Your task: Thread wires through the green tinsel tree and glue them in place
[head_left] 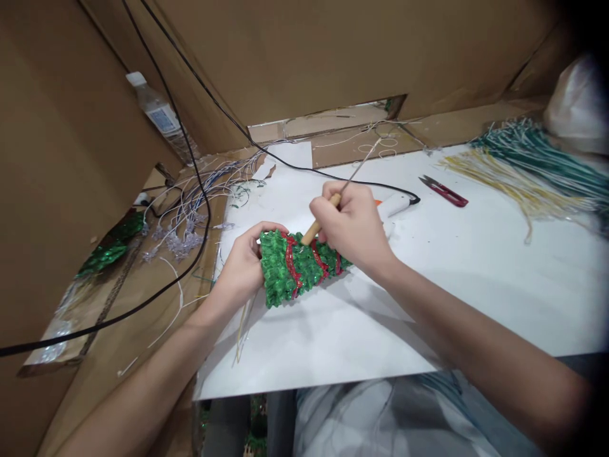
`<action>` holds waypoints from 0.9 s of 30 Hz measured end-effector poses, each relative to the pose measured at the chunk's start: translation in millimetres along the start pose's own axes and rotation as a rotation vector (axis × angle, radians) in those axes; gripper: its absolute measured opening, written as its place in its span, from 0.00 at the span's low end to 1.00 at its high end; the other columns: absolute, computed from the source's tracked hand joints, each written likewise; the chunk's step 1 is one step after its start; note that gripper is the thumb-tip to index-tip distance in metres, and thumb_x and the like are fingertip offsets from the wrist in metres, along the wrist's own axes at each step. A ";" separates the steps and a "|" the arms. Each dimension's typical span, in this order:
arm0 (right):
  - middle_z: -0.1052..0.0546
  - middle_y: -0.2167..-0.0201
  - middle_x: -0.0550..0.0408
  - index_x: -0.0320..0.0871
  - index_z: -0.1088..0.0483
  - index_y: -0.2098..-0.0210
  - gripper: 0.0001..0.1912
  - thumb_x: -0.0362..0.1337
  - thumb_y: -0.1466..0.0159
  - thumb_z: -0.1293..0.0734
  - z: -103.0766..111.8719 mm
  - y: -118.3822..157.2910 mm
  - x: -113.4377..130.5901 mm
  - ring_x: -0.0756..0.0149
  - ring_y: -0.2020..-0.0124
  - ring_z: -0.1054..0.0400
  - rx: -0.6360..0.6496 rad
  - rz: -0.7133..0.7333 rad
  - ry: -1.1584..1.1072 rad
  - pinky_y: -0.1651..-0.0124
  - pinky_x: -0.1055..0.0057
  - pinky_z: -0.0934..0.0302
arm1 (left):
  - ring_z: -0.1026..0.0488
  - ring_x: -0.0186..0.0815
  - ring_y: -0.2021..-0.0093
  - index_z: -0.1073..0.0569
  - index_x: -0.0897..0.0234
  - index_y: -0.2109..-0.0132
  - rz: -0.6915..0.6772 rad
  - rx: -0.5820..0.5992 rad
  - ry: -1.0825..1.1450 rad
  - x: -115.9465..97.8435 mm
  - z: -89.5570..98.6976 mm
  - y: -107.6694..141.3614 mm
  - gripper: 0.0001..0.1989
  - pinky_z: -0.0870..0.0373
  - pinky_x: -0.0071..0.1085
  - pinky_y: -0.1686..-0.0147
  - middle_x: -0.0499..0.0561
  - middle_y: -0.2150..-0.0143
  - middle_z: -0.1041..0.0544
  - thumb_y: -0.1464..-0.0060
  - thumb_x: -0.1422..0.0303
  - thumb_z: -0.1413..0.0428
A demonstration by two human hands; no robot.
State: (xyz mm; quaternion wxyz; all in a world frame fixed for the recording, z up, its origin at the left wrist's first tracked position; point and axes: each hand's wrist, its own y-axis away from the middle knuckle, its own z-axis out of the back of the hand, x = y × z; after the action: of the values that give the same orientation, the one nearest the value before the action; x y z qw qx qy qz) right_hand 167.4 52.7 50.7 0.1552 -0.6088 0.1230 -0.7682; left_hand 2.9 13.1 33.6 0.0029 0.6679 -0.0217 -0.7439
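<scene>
My left hand [244,261] is closed around the wide end of a small green tinsel Christmas tree [307,273] with red garland strips, which lies tilted on its side just above the white board. In my right hand [354,222] is an awl [311,232], a thin metal shaft on a wooden handle. Its shaft points up and away from me, and the handle's butt end is at the tree's upper side; I cannot tell whether it presses there. My right hand covers the tree's narrow end. Behind that hand, a white and orange corded tool [398,204] is partly hidden.
Red thread snips [445,191] lie on the white board [476,273]. Bundles of yellow [509,181] and green wires [547,152] are at right. At left are tangled string lights [183,235], a plastic bottle [162,117] and a black cable [207,209] crossing the view. Cardboard walls [328,57] enclose the back.
</scene>
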 end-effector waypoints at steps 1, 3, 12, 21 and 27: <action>0.42 0.88 0.62 0.45 0.49 0.81 0.15 0.30 0.42 0.40 -2.0 1.3 -0.7 0.73 0.83 0.40 0.057 -0.002 0.013 0.80 0.74 0.49 | 0.30 0.29 0.75 0.27 0.64 0.63 -0.001 0.004 0.011 -0.2 0.1 0.0 0.18 0.33 0.24 0.75 0.44 0.72 0.26 0.68 0.77 0.37; 0.43 0.87 0.62 0.45 0.49 0.81 0.14 0.30 0.41 0.41 -3.5 3.4 0.2 0.73 0.82 0.40 0.060 0.012 0.028 0.79 0.74 0.49 | 0.30 0.29 0.74 0.27 0.64 0.64 -0.001 0.003 0.020 -0.4 -0.2 0.0 0.18 0.33 0.23 0.74 0.44 0.72 0.26 0.68 0.77 0.36; 0.42 0.88 0.62 0.44 0.49 0.83 0.16 0.31 0.41 0.41 -2.0 4.7 4.8 0.73 0.82 0.43 0.071 0.076 0.053 0.77 0.74 0.49 | 0.30 0.29 0.74 0.27 0.64 0.64 -0.008 0.013 0.001 -3.0 -1.2 0.6 0.18 0.34 0.24 0.73 0.43 0.74 0.26 0.67 0.75 0.35; 0.44 0.84 0.62 0.44 0.48 0.81 0.16 0.33 0.37 0.43 4.2 9.0 16.0 0.76 0.81 0.43 -0.216 0.287 0.070 0.76 0.76 0.52 | 0.30 0.29 0.75 0.28 0.65 0.64 0.007 0.025 0.021 -2.1 -1.1 -0.5 0.18 0.33 0.23 0.74 0.44 0.72 0.26 0.67 0.75 0.35; 0.48 0.86 0.65 0.44 0.51 0.83 0.17 0.29 0.43 0.39 -7.8 12.8 2.2 0.78 0.84 0.54 -0.032 0.449 0.206 0.77 0.76 0.53 | 0.31 0.28 0.74 0.28 0.65 0.63 -0.039 0.037 0.001 2.1 1.8 -2.3 0.17 0.34 0.22 0.73 0.43 0.74 0.27 0.65 0.78 0.37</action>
State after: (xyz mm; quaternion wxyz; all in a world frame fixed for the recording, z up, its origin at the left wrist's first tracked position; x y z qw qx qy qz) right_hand 160.5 40.0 46.1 0.2989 -0.4871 0.2825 -0.7705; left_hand 0.9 15.3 31.6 -0.0241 0.6684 -0.0222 -0.7431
